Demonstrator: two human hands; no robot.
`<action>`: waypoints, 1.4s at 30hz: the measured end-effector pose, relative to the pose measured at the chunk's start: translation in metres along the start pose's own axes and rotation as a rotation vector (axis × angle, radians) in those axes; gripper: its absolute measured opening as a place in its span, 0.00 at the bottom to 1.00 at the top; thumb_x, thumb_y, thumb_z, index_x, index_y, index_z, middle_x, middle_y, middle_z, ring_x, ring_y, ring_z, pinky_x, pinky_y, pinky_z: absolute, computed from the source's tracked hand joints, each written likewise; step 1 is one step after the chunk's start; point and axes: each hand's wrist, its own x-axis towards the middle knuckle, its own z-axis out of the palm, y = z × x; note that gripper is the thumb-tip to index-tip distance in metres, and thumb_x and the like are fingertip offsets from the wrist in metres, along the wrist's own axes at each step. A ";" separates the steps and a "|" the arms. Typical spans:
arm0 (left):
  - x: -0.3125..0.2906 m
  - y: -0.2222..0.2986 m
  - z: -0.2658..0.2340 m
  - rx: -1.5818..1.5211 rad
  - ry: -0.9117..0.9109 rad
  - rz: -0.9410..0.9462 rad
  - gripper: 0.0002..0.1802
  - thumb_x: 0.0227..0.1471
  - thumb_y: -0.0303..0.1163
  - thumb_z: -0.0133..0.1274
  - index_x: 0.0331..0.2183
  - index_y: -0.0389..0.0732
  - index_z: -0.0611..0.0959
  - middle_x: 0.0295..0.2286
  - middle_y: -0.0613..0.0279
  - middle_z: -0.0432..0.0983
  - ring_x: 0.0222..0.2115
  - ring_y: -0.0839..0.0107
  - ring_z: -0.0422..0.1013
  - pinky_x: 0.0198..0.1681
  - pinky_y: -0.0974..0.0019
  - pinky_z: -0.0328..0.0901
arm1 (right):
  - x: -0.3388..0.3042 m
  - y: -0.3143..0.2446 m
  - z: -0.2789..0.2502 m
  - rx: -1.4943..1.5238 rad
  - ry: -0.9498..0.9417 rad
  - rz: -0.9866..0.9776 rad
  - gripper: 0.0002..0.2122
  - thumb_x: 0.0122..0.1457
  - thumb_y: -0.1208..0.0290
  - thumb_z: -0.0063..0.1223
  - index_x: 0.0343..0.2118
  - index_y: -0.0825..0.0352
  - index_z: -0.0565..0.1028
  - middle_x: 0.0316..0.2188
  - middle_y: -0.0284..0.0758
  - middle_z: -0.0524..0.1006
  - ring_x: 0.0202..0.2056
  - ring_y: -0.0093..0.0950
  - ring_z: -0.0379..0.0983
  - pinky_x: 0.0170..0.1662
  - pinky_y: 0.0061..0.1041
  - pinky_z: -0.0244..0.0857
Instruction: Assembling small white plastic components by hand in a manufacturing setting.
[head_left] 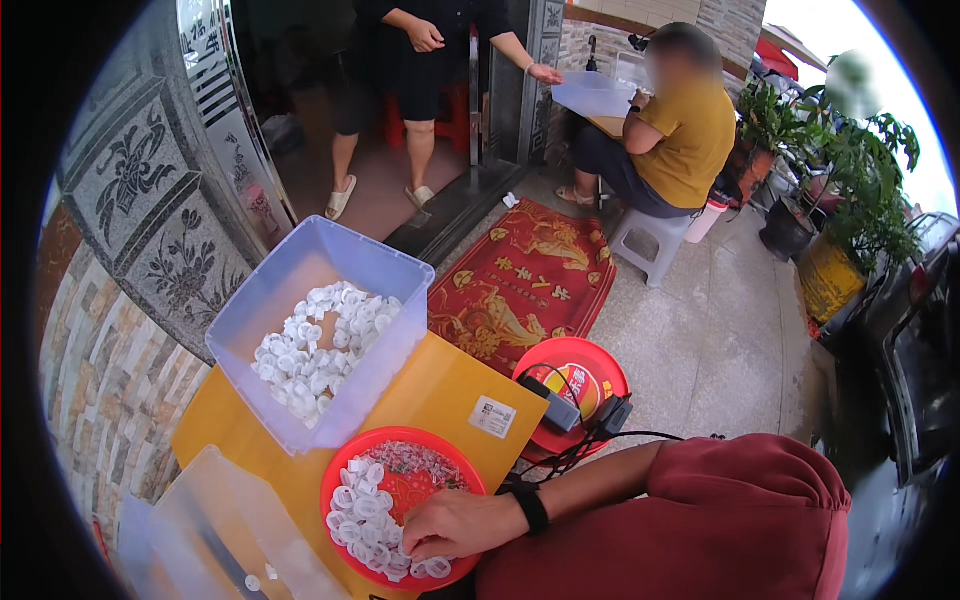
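My right hand (447, 525), with a black band at the wrist, reaches into a red basin (478, 474). Its fingers are bent and drawn together against small round white plastic pieces (362, 512) heaped along the left and near side. What the fingertips hold is hidden. Tiny clear pieces (412, 458) lie at the basin's far side. Behind it stands a translucent bluish bin (250, 345), holding many white plastic pieces (325, 350). Another translucent container (215, 490) sits at lower left, with a few white bits in it. My left hand is out of view.
The basin and bin rest on a yellow table (450, 375). A red stool (548, 352) beside it bears black adapters (562, 413) and cables. Beyond lies a red mat (530, 265). One person (690, 120) sits at another bin (592, 92); another person (440, 60) stands in the doorway.
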 end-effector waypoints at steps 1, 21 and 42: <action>-0.005 -0.023 0.011 0.074 -0.017 0.024 0.18 0.53 0.39 0.47 0.41 0.37 0.80 0.23 0.64 0.77 0.23 0.72 0.73 0.26 0.65 0.69 | 0.001 -0.001 -0.002 -0.032 0.007 -0.009 0.05 0.52 0.73 0.56 0.29 0.70 0.77 0.28 0.39 0.78 0.32 0.38 0.75 0.36 0.34 0.68; -0.131 0.104 -0.289 3.645 1.676 0.340 0.30 0.56 0.52 0.52 0.49 0.39 0.70 0.52 0.49 0.66 0.47 0.66 0.66 0.50 0.65 0.58 | 0.035 0.051 -0.036 -1.008 0.017 0.348 0.04 0.47 0.68 0.60 0.23 0.62 0.78 0.23 0.36 0.77 0.28 0.35 0.76 0.29 0.34 0.68; -0.178 0.174 -0.256 3.430 2.315 0.228 0.17 0.59 0.33 0.51 0.47 0.35 0.77 0.37 0.60 0.77 0.34 0.78 0.73 0.35 0.75 0.66 | 0.023 0.021 -0.014 -0.435 0.093 0.054 0.06 0.46 0.71 0.56 0.22 0.68 0.72 0.22 0.39 0.75 0.27 0.39 0.73 0.29 0.38 0.65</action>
